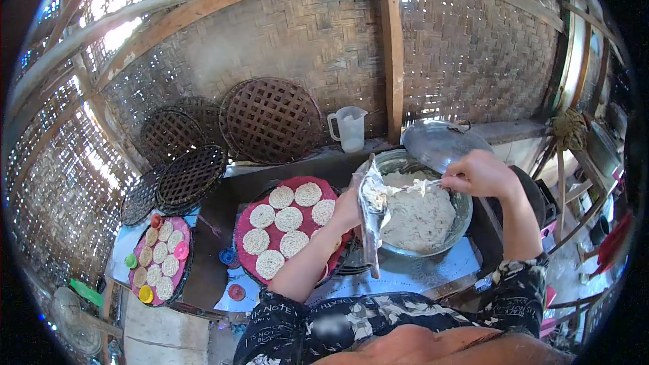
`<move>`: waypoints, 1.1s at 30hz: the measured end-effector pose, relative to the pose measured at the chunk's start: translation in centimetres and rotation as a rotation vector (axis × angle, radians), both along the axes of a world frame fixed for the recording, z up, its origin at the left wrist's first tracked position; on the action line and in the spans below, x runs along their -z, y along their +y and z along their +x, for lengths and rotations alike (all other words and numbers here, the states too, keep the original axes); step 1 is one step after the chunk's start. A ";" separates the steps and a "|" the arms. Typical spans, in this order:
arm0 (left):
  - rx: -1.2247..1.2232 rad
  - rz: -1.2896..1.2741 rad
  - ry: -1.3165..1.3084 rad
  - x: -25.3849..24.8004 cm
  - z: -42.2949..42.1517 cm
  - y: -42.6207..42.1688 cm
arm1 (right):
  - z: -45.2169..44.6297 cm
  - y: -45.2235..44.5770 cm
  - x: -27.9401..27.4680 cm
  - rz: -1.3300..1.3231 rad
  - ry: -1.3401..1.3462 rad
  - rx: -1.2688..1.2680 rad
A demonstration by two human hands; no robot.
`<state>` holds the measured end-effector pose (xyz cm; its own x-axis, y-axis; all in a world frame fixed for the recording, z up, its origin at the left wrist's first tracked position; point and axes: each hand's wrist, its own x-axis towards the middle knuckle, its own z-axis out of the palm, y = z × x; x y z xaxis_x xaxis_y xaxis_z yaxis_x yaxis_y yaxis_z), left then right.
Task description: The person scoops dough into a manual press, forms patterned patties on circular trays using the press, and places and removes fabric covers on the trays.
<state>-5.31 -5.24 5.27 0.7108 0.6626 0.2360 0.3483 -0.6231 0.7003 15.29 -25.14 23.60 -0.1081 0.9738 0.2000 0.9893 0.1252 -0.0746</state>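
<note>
My left hand (pixel 348 211) is closed round a silvery, bag-like holder (pixel 372 226) that stands tilted, with pale dough smeared at its open side. My right hand (pixel 478 173) grips the handle of a spoon (pixel 433 183); sticky dough clings to its end beside the holder. Below both hands, a large metal basin (pixel 462 220) contains a mass of whitish dough (pixel 419 220). Left of my left hand, several round, pale, noodle-textured cakes (pixel 289 219) lie on a red cloth (pixel 247 263) over a round tray. My left forearm hides part of that tray.
A smaller tray of round cakes (pixel 160 253) with coloured plastic lids (pixel 145 294) is at far left. Woven trays (pixel 272 120) lean against the bamboo wall. A plastic measuring jug (pixel 351 129) stands behind the table. A metal lid (pixel 443 142) rests behind the basin; a wooden post (pixel 391 54) rises nearby.
</note>
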 end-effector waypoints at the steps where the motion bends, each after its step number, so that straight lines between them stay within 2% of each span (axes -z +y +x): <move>1: 0.007 0.040 0.032 -0.6 0.1 -0.7 | -0.4 0.2 -0.8 -0.023 -0.046 -0.004; 4: -0.028 0.142 0.120 -1.1 0.6 -2.0 | -2.3 1.3 -1.9 -0.109 -0.203 0.019; 7: -0.037 0.106 -0.006 -1.1 1.0 -2.5 | -4.7 2.1 -0.6 -0.016 -0.254 -0.022; 10: -0.029 -0.141 -0.022 -0.7 1.0 -1.9 | -5.5 3.2 2.8 0.313 -0.349 -0.301; 13: 0.110 -0.687 -0.295 0.5 0.1 -0.7 | -6.1 3.4 4.1 0.734 -0.667 -0.593; 14: 0.156 -0.768 -0.307 2.9 0.5 1.2 | -6.0 2.9 3.7 0.789 -0.692 -0.620; 17: 0.085 -0.634 -0.353 3.2 -0.2 2.9 | -3.6 0.2 1.5 0.828 -0.459 -0.421; 19: 0.040 -0.542 -0.399 2.7 -0.1 3.8 | -2.2 -0.9 0.7 0.921 -0.269 -0.152; 20: 0.023 -0.500 -0.415 2.6 0.1 4.0 | -0.9 0.4 3.1 0.909 0.067 -0.092; 21: 0.014 -0.461 -0.420 2.4 0.4 4.0 | -1.2 1.3 5.8 0.788 0.447 0.099; 22: -0.072 -0.416 -0.365 0.6 1.3 2.3 | -2.9 2.4 7.2 0.686 0.882 0.098; 23: -0.151 -0.012 -0.189 -1.7 1.4 -0.1 | -3.5 3.6 9.3 0.581 1.003 0.102; 25: -0.154 -0.135 -0.321 -2.0 3.1 -1.2 | -5.5 4.9 12.0 0.414 1.268 0.021; 26: -0.159 -0.077 -0.313 -1.4 3.5 -0.9 | -6.0 5.1 13.2 0.421 1.261 0.049; 27: -0.107 -0.168 -0.396 -1.5 3.3 -0.5 | -6.0 4.8 14.2 0.439 1.296 0.084; 29: -0.008 -0.350 -0.547 -1.5 1.6 0.7 | -4.5 3.3 15.6 0.436 1.031 0.245; 30: 0.001 -0.341 -0.540 2.7 2.1 4.3 | -3.2 2.5 16.5 0.455 1.031 0.220; 31: -0.061 -0.308 -0.471 1.6 1.3 3.8 | -2.0 2.1 16.8 0.473 1.025 0.192; 33: 0.045 -0.595 -0.696 1.6 1.3 3.9 | -1.6 1.9 15.9 0.569 0.860 0.252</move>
<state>-3.99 -1.39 3.68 0.5640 0.7873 0.2491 -0.2878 -0.0953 0.9529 13.68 -23.24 7.73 0.4781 0.6874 0.5466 0.6340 0.1605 -0.7565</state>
